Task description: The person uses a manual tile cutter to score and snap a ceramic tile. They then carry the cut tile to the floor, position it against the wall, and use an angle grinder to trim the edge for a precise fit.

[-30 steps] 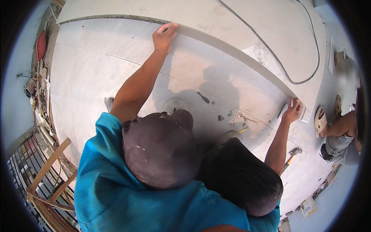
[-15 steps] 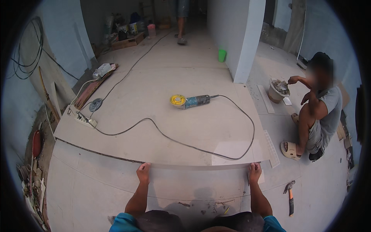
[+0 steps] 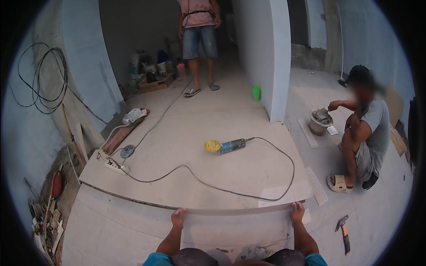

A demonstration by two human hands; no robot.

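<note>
A narrow grey tile strip point(image 3: 239, 208) runs along the front edge of the raised, tiled step point(image 3: 233, 177). My left hand point(image 3: 179, 216) grips the strip near its left end, fingertips at the step's lip. My right hand point(image 3: 297, 213) pinches its right end, close to a small white tile piece point(image 3: 306, 217). A hammer point(image 3: 344, 232) with an orange and black handle lies on the lower floor to my right. On the step rests a blue angle grinder with a yellow guard point(image 3: 225, 145), its cord looping toward a white power strip point(image 3: 116, 166).
A co-worker point(image 3: 370, 133) squats at the right, holding a tool in a mortar bucket point(image 3: 318, 128). Another person in pink point(image 3: 197, 35) stands in the doorway. A wall corner point(image 3: 278, 66), green cup point(image 3: 256, 93), coiled cables point(image 3: 42, 80) and rubble point(image 3: 44, 221) surround the step.
My view has risen from steeply downward to forward, so the scene sits lower in frame. The person in the doorway has stepped nearer. Both my hands remain on the strip.
</note>
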